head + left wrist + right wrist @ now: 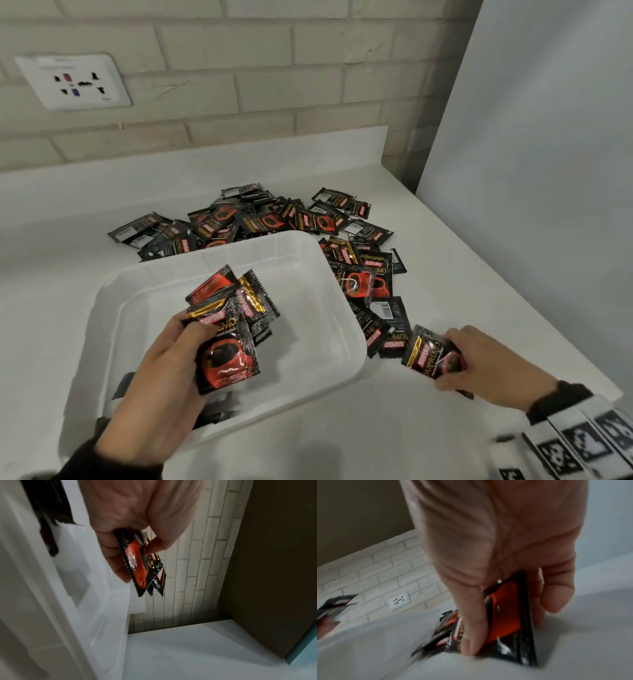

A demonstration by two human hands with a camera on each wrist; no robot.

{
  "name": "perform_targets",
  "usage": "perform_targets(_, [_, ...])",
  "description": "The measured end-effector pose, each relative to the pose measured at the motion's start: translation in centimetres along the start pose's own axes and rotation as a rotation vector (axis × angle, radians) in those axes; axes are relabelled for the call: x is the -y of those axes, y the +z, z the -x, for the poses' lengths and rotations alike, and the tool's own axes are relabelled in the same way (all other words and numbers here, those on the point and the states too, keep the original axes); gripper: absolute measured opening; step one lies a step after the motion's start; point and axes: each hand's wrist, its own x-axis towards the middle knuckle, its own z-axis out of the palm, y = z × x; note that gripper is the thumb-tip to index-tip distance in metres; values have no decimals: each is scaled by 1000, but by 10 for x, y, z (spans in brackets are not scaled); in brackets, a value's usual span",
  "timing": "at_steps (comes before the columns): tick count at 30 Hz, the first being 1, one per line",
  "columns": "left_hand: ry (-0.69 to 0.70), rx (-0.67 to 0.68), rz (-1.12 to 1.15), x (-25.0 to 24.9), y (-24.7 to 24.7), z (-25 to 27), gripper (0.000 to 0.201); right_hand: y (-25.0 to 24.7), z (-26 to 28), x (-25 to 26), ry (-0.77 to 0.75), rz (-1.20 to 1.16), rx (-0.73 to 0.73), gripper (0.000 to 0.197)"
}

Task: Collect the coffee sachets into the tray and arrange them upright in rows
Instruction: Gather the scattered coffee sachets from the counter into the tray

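Sachets point(267, 222) of coffee, black with a red cup printed on them, lie heaped on the white counter point(445, 260) behind and to the right of the white tray point(329, 260). Over the tray, the left hand point(161, 387) grips a fanned bunch of sachets point(229, 329) between thumb and curled fingers. Just right of the tray, the right hand point(486, 363) pinches one sachet point(433, 353) low over the counter. A wall socket point(73, 82) sits in the brick wall.
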Motion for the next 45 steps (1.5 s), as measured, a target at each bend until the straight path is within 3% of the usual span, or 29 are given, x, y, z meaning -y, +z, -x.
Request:
perform_targets(2, [9,-14,4,-1,-3,2,16,-9,0,2,-6,-57,-12,21])
perform_targets(5, [22,-8,-2,-3,-4,5,18,-22,-4,22,-71,-219,-83,23])
perform_targets(8, [15,-8,-4,-5,0,6,20,-24,-20,47,-163,-79,-87,33])
perform_targets(12, [49,-27,1,-8,5,10,23,-29,-31,65,-139,109,-75,35])
perform_targets(16, [89,-39,29,-10,2,11,27,-44,-29,58,-74,123,49,30])
perform_targets(20, [85,-20,38,-7,2,11,28,-54,-45,40,-119,140,-9,38])
perform_targets(23, [55,10,22,-3,6,9,27,-53,-62,40,-131,74,62,19])
perform_targets(25, [43,21,7,-2,7,8,27,-46,-70,40,-143,43,85,22])
perform_targets(30, [39,15,-5,-1,6,6,27,-35,-76,36,-127,-24,-35,33])
perform_targets(35, [32,-8,-5,2,10,3,26,-44,-61,21,-106,-411,-83,40])
perform_targets(40, [49,2,-99,5,13,0,24,-74,-21,27,-198,-879,-331,45])
perform_targets(42, [57,23,-157,8,15,-3,24,-80,-3,46,-311,-1026,-310,46])
perform_targets(45, [86,72,-208,8,25,0,25,-74,12,84,-462,-1041,-133,49])
